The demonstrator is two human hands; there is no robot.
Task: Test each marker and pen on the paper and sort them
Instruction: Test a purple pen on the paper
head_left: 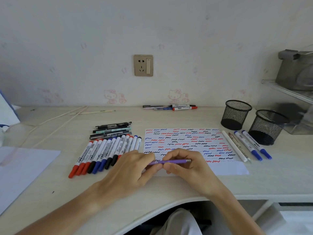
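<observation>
Both hands meet over the near edge of the white sheet of paper covered in red, blue and black squiggles (186, 143), and between them lies a slim purple pen with a silver end (171, 161). The pen's long axis runs almost level, left to right, parallel to the near edge of the paper, with the silver end pointing right. The left hand (133, 168) has its fingers curled round the pen's left end, thumb and forefinger pinching it, while the right hand (184, 165) pinches the barrel near its middle with bent fingers (169, 156), so the pen is already held by both and neither has to reach for it. The grip looks like that of pulling a cap off or pushing one on, though I cannot tell which; the tip is hidden under the left hand. What follows probably turns on the pen parting along that level axis, the left hand drawing away from the paper's middle. Left of the paper lies a fanned row of white whiteboard markers with red, black and blue caps (105, 153), their barrels printed "WHITEBOARD"; the smaller print is unreadable. Behind that row, a stack of dark and green pens (111, 130). Right of the paper lie a white pen, a patterned pen and two blue-capped markers (249, 145), and beyond them two black wire-mesh pen cups (235, 114). Behind the paper, by the wall, a small group of pens and markers (171, 107) rests on the pale table (152, 189).
</observation>
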